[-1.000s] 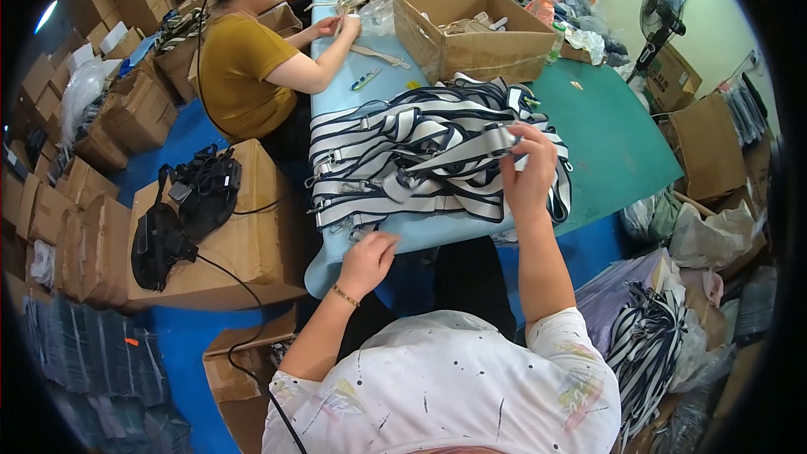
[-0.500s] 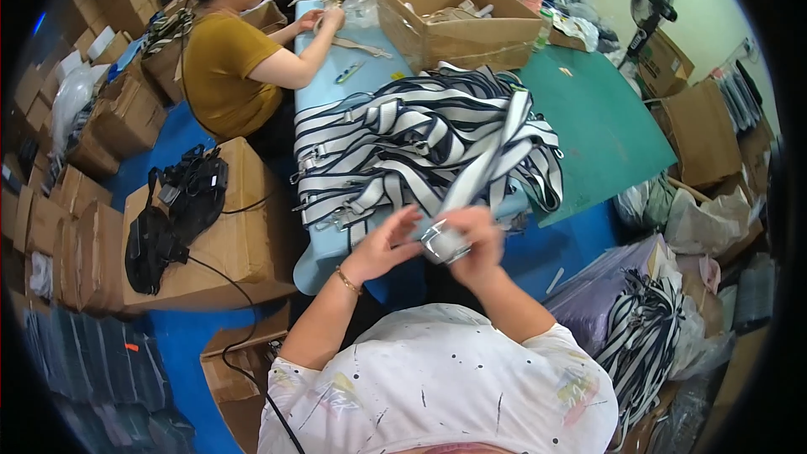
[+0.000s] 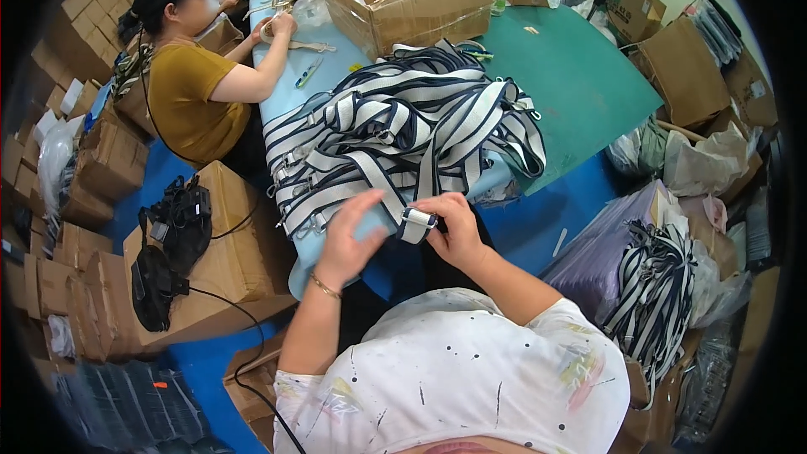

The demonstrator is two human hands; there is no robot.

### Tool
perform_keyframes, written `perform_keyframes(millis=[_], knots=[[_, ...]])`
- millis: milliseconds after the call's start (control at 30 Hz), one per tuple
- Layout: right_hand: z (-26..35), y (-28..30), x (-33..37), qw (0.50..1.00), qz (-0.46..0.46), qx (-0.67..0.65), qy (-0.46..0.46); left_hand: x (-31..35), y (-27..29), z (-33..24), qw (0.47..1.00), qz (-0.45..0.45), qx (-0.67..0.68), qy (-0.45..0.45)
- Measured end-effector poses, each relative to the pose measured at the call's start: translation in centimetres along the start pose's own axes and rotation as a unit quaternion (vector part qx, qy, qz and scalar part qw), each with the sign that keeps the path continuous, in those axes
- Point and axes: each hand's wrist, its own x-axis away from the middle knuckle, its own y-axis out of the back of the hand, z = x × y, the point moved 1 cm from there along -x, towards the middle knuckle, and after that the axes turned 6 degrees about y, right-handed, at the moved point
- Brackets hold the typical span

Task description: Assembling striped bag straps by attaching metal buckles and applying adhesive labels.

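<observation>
My right hand [image 3: 456, 231] pinches a white strap with navy edges [image 3: 411, 234] close to its end, where a silvery metal buckle [image 3: 419, 218] sits. From there the strap runs back into a large heap of like straps [image 3: 429, 105] on the table. To the left of the buckle, my left hand [image 3: 349, 240] is slightly blurred, its fingers stretched out and thumb apart, with nothing in it. Metal clips show along the heap's left edge.
A cardboard box [image 3: 408, 8] stands behind the heap on the light blue table [image 3: 307, 261]. A green mat [image 3: 572, 92] lies to the right. A co-worker [image 3: 197, 76] works at the far left. More straps [image 3: 647, 303] hang at the right; a carton [image 3: 231, 244] bears black gear [image 3: 181, 227].
My left hand has drawn away from the buckle to the left. My right hand still holds the strap, and the buckle has turned. The whole view has shifted a little.
</observation>
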Motion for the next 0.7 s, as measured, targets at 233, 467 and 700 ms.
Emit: perform_keyframes(millis=[233, 467, 700], knots=[[0.3, -1.7, -3.1, 0.990, 0.075, -0.006, 0.120, 2.8, -3.0, -2.2, 0.960, -0.097, -0.261, -0.041], [0.1, -2.6, -3.6, 0.974, 0.193, -0.122, 0.004, 3.1, -1.2, -4.9, 0.953, -0.128, -0.259, -0.089], [-5.4, 5.1, -6.8, 0.952, -0.057, 0.297, 0.055, 4.6, -1.0, -6.4, 0.931, -0.102, -0.269, -0.223]])
